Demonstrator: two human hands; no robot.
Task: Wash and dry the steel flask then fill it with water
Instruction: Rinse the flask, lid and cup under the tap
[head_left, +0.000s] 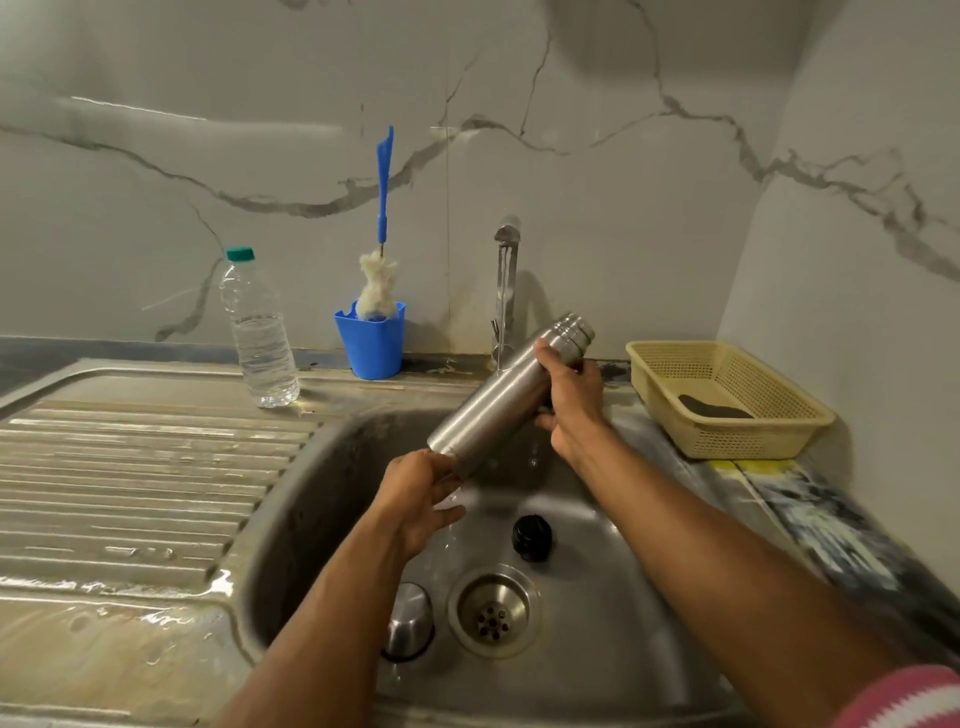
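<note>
Steel flask (498, 400) hangs tilted over the sink (322, 467), long axis running lower-left to upper-right, neck toward the tap (506, 291); right hand (571, 400) grips its upper body; left hand (421, 499) cups the base, fingers loosely curled.

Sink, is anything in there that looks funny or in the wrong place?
Yes. A black cap and a steel cup lie loose in the sink beside the drain. Both hands hold the steel flask tilted above them. Water pools on the draining board.
</note>
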